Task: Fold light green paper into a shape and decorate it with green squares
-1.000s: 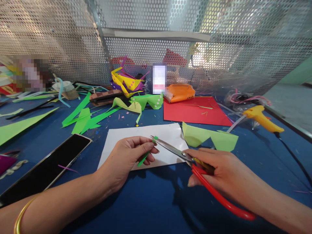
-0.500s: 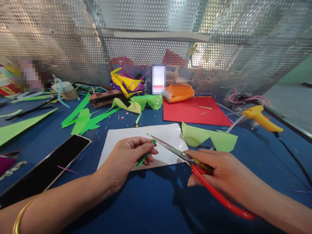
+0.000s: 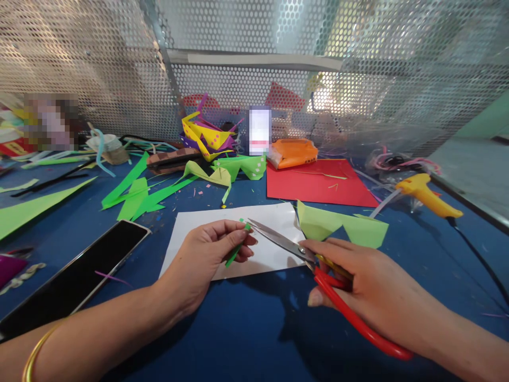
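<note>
Reaching in from the left with a bangle (image 3: pixel 37 347) on the forearm, beside a phone (image 3: pixel 79 270) lying dark-screened on the table (image 3: pixel 222 329). Leaving green scraps (image 3: pixel 137 196) lying farther back, well apart from both hands.

Closing the left hand (image 3: pixel 217 244) in a pinch, gripping a narrow green strip (image 3: pixel 233 257) between thumb and fingers. Holding that strip above the white paper (image 3: pixel 278 212), with a short end showing over the thumb and a longer length slanting down below. Bringing the short end slightly leftward compared with a second ago, when meeting the scissor tips.

Seeing a small green chip (image 3: pixel 241 219) lying on the paper, just beyond the index finger: missing there a second ago, showing there by half a second ago. Reading this as one snip apparently finished, costing the strip a little length while leaving a fair amount in the pinch.

Pointing the scissors (image 3: pixel 282 241) leftward across the paper, with tips just beside the strip's short end. Being unable to tell whether touching it, or how far parting at the blades. Gripping the red and yellow handles with the right hand (image 3: pixel 366 265), with fingers curling around them.

Passing a pale green cutout (image 3: pixel 318 220) lying beside the paper, beyond the right hand, and finishing at a yellow glue gun (image 3: pixel 429 196) lying untouched, showing no real change.
</note>
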Available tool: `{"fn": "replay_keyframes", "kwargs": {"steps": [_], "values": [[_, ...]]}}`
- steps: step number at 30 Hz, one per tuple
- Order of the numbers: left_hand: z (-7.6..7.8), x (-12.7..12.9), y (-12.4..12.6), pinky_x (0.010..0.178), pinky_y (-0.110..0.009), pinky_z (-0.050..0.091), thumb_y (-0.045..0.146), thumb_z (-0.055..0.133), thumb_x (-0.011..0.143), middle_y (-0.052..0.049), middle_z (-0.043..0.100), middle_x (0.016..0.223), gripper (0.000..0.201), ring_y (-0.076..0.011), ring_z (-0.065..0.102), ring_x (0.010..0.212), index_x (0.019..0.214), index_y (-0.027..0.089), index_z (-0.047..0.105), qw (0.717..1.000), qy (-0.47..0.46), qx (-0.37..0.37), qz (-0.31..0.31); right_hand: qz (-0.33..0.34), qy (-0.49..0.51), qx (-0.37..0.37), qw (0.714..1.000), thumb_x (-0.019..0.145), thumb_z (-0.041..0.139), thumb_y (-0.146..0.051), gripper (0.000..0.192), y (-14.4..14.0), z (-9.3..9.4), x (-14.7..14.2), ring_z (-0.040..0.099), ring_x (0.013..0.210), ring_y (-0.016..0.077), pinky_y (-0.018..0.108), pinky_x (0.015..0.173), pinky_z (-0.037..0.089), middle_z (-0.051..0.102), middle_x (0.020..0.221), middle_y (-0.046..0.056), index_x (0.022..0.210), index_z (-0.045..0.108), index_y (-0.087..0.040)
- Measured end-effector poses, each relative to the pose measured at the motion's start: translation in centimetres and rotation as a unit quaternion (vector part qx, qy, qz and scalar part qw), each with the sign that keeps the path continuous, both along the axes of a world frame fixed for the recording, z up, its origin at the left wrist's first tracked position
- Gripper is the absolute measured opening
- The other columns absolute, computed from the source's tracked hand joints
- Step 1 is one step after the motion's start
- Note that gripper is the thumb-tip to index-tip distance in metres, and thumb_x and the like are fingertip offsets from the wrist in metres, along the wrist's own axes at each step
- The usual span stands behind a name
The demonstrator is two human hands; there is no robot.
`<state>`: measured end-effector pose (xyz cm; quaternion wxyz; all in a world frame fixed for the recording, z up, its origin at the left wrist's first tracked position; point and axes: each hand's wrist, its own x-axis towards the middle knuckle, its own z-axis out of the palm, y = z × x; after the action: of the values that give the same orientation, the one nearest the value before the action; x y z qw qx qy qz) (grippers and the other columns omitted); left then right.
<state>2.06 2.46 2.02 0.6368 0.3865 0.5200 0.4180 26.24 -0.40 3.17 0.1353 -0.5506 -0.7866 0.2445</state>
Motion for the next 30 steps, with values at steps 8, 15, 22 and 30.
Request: {"fn": "replay_keyframes", "kwargs": {"steps": [8, 15, 22, 30], "values": [[0.31, 0.17, -0.30, 0.058, -0.018, 0.046, 0.025, 0.074, 0.076, 0.000, 0.070, 0.070, 0.011, -0.0077, 0.059, 0.058, 0.080, 0.015, 0.071, 1.000, -0.001, -0.008, -0.006, 0.031, 0.008, 0.019, 0.999, 0.080, 0.068, -0.038, 0.045, -0.14, -0.38, 0.05, 0.069, 0.077, 0.0222, 0.030, 0.062, 0.056, 0.070, 0.089, 0.005, 0.122, 0.065, -0.024], [0.42, 0.30, -0.26, 0.058, -0.018, 0.046, 0.025, 0.073, 0.076, 0.000, 0.069, 0.068, 0.010, -0.0080, 0.058, 0.056, 0.079, 0.015, 0.071, 1.000, 0.009, -0.013, -0.010, 0.048, 0.021, 0.005, 0.999, 0.081, 0.066, -0.033, 0.044, -0.13, -0.47, 0.13, 0.068, 0.077, 0.0204, 0.030, 0.066, 0.055, 0.070, 0.089, 0.004, 0.124, 0.063, -0.024], [0.35, 0.15, -0.24, 0.059, -0.021, 0.046, 0.025, 0.071, 0.076, 0.000, 0.068, 0.067, 0.009, -0.0093, 0.057, 0.057, 0.076, 0.016, 0.071, 0.999, 0.027, 0.005, -0.021, 0.055, 0.039, -0.050, 0.996, 0.085, 0.064, -0.031, 0.017, -0.12, 0.06, -0.03, 0.064, 0.071, 0.0156, 0.026, 0.065, 0.050, 0.065, 0.080, 0.000, 0.100, 0.066, -0.023], [0.36, 0.23, -0.19, 0.058, -0.020, 0.045, 0.025, 0.072, 0.077, 0.000, 0.068, 0.066, 0.010, -0.0089, 0.057, 0.055, 0.075, 0.016, 0.071, 0.999, 0.029, 0.006, -0.028, 0.053, 0.039, -0.051, 0.997, 0.081, 0.070, -0.036, 0.025, 0.08, -0.41, 0.17, 0.063, 0.072, 0.0165, 0.027, 0.066, 0.049, 0.064, 0.081, 0.000, 0.102, 0.065, -0.023]]}}
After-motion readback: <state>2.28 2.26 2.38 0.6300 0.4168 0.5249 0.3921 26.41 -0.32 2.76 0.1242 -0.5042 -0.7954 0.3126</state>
